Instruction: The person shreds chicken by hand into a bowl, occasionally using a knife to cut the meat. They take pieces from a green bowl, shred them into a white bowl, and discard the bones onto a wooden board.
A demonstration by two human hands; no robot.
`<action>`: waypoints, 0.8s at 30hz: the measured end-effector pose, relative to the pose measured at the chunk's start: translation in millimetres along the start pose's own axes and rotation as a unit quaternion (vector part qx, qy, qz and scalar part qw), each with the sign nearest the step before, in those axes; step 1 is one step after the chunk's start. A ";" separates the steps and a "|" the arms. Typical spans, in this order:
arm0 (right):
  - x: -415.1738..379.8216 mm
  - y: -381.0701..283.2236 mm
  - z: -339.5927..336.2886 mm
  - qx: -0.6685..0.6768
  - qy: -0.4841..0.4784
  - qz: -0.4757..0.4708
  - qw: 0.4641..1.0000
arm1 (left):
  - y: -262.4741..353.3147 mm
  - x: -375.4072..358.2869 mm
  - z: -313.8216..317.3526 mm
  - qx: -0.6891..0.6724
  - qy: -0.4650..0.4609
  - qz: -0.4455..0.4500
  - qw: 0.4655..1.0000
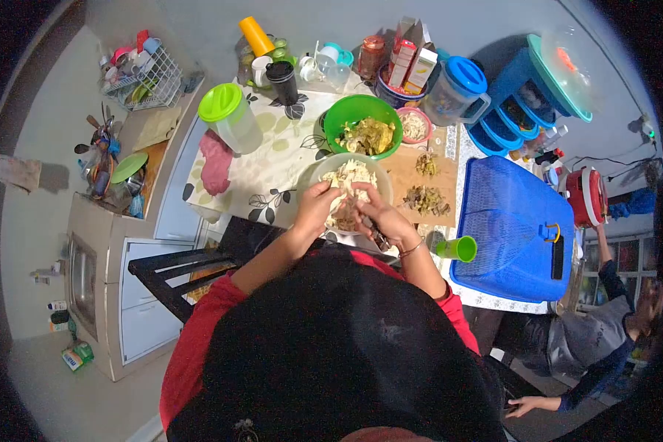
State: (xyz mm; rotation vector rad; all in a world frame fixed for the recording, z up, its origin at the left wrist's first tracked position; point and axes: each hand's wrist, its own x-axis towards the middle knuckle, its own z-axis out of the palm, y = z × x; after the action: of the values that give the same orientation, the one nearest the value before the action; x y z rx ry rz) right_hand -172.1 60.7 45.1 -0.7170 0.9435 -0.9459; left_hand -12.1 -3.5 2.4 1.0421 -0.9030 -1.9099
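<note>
Both of my hands meet over a grey-green bowl [313, 172] of pale shredded food at the table's near edge. My left hand [318, 205] pinches a piece of the pale food above the bowl. My right hand [379, 213] grips a knife whose dark handle points down toward me, its blade against the same piece. A bright green bowl [337, 115] of yellow-green leaves stands just behind. A wooden cutting board [401, 171] to the right carries two small heaps of chopped greens.
A green-lidded jug [232, 118] and pink cloth [215, 160] lie left. A blue mesh food cover [510, 221] and small green cup [458, 248] sit right. Jars, cartons and a blue-lidded pitcher [458, 90] line the back. Another person [589, 339] sits at lower right.
</note>
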 end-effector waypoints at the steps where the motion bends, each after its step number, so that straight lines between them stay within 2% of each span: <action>1: 1.8 2.9 0.5 -0.014 -0.011 0.003 1.000 | -0.6 -0.6 0.8 0.013 0.000 0.010 1.000; 4: 7.4 8.3 -6.2 -0.016 0.004 0.012 1.000 | 1.0 -2.6 2.8 0.025 0.013 0.014 0.999; 7: 12.0 14.8 -11.4 -0.019 0.015 0.017 1.000 | -8.2 2.5 -2.7 0.079 -0.020 0.118 0.990; 9: 15.1 19.0 -16.4 -0.055 -0.006 0.027 0.998 | -9.3 1.2 -6.0 0.130 -0.030 0.120 0.984; 12: 3.2 -0.2 -9.5 -0.031 0.004 0.009 0.999 | -5.0 -3.3 -5.1 0.208 -0.029 0.113 0.971; 13: -0.9 -8.3 -5.0 -0.038 -0.023 0.020 0.999 | -4.2 -5.0 -5.2 0.236 -0.027 0.108 0.965; 16: 6.7 -2.0 -5.2 -0.089 -0.058 0.023 0.994 | -8.5 -2.9 -6.5 0.249 -0.052 0.088 0.963; 19: 10.1 1.1 -6.1 -0.123 -0.019 0.001 0.992 | -4.1 -5.8 -5.3 0.276 -0.061 0.099 0.954; 22: 10.1 3.0 -7.4 -0.077 0.020 0.009 0.997 | -7.9 0.6 -11.3 0.040 -0.072 0.023 0.996; 24: 7.9 2.8 -7.8 -0.066 0.018 0.016 0.998 | -8.6 1.2 -12.6 0.026 -0.074 -0.001 0.997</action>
State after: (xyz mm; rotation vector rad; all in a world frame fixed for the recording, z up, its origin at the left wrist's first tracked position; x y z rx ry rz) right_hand -176.0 53.9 36.8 -0.7957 1.0547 -0.8762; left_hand -3.9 -3.4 -10.4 0.9426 -1.0397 -1.9953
